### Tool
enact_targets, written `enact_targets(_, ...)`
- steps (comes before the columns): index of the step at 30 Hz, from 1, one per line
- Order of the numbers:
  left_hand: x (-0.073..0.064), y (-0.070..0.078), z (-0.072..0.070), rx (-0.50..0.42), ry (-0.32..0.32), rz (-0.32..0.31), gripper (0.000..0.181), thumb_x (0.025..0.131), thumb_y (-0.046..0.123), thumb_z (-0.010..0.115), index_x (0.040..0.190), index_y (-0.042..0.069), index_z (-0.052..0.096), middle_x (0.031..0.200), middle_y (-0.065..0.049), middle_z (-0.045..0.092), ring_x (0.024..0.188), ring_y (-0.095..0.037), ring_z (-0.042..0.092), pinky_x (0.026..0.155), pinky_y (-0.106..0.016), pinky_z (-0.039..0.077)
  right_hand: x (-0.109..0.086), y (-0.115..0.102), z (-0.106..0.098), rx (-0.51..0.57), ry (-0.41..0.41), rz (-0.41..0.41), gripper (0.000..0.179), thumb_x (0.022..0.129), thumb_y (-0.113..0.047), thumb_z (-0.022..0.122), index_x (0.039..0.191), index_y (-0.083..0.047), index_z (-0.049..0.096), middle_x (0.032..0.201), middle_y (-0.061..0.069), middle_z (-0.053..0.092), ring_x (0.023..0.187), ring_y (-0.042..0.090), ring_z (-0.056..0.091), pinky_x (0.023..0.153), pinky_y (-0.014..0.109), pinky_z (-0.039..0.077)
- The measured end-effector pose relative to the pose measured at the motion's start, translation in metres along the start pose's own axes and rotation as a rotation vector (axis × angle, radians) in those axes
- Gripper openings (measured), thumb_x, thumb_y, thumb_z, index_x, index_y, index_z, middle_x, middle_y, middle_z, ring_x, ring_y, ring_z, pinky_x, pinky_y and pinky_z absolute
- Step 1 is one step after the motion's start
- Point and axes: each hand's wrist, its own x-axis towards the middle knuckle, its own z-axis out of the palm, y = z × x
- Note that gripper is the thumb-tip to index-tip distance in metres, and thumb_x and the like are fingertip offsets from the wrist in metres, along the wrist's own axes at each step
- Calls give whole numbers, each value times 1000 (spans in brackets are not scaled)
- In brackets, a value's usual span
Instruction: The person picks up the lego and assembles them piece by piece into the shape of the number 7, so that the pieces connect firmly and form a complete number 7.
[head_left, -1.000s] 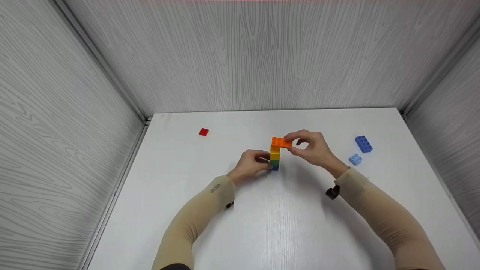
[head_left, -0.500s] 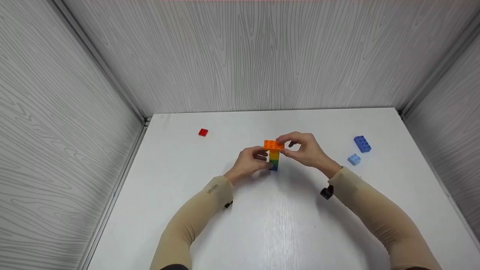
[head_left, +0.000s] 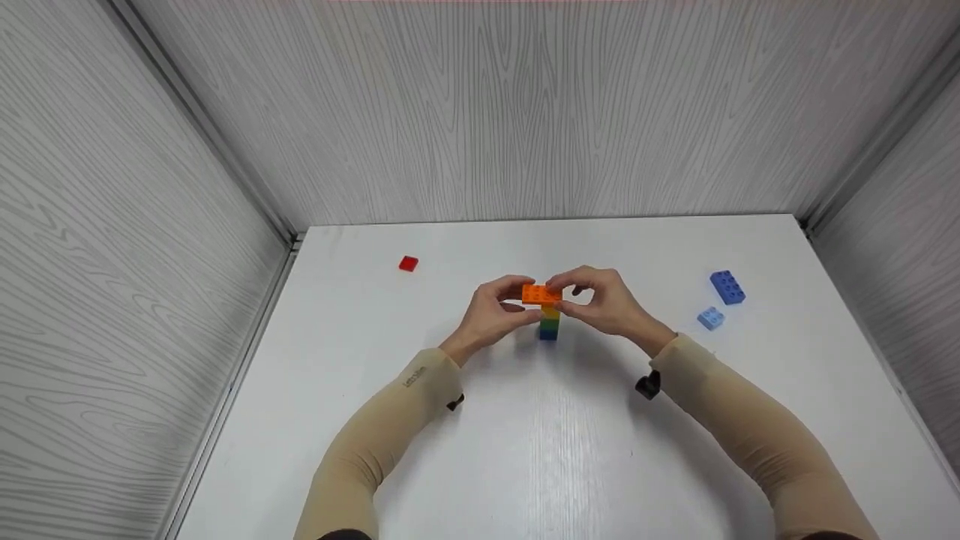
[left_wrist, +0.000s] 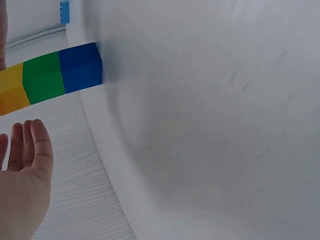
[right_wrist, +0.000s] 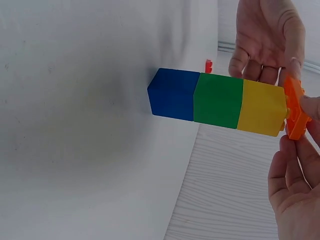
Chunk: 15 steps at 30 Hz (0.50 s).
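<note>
A tower of building blocks stands upright on the table: a blue block (head_left: 548,335) at the bottom, a green block (head_left: 549,325) over it, a yellow block (head_left: 551,313) on top. Above the yellow one is a thin orange studded brick (head_left: 533,294), slightly tilted in the right wrist view, with yellow studs (right_wrist: 287,114) showing beneath. My right hand (head_left: 606,301) pinches its right end between thumb and fingers. My left hand (head_left: 486,309) has its thumb (right_wrist: 294,69) on the opposite end, index finger behind; its other fingers (left_wrist: 30,145) stay loosely extended beside the tower.
A small red brick (head_left: 408,263) lies at the back left of the white table (head_left: 570,450). Toward the right lie a light blue brick (head_left: 711,318) and a longer blue brick (head_left: 727,287). Grey wood-grain walls (head_left: 480,112) border the table.
My right hand has carried the orange brick leftward over the tower. My left hand has left the tower's lower blocks and risen to the brick's left end.
</note>
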Motion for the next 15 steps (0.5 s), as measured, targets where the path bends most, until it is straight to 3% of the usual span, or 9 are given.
enact_targets(1, 0, 1, 0, 1, 4, 8, 55, 96, 27, 92, 146, 13, 72, 141, -8, 77, 125, -24, 74, 109, -36, 66, 0, 0, 1, 0, 2, -2, 24, 99, -7, 86, 122, -12, 86, 128, 11, 84, 114, 34, 75, 96, 26, 59)
enact_targets(8, 2, 1, 4, -29, 7, 58, 40, 100, 21, 88, 136, 9, 77, 133, -14, 79, 116, -23, 76, 102, -31, 68, 0, 1, 3, 3, -10, 2, 26, 98, -6, 87, 123, -12, 86, 128, 11, 85, 115, 35, 74, 98, 39, 61)
enact_targets(15, 3, 1, 5, -1, 25, 71, 36, 102, 20, 85, 135, 8, 78, 131, -14, 80, 112, -20, 76, 100, -30, 68, 0, 1, 4, -8, -1, 32, 27, 99, -7, 86, 126, -11, 85, 128, 11, 85, 115, 34, 76, 97, 31, 63)
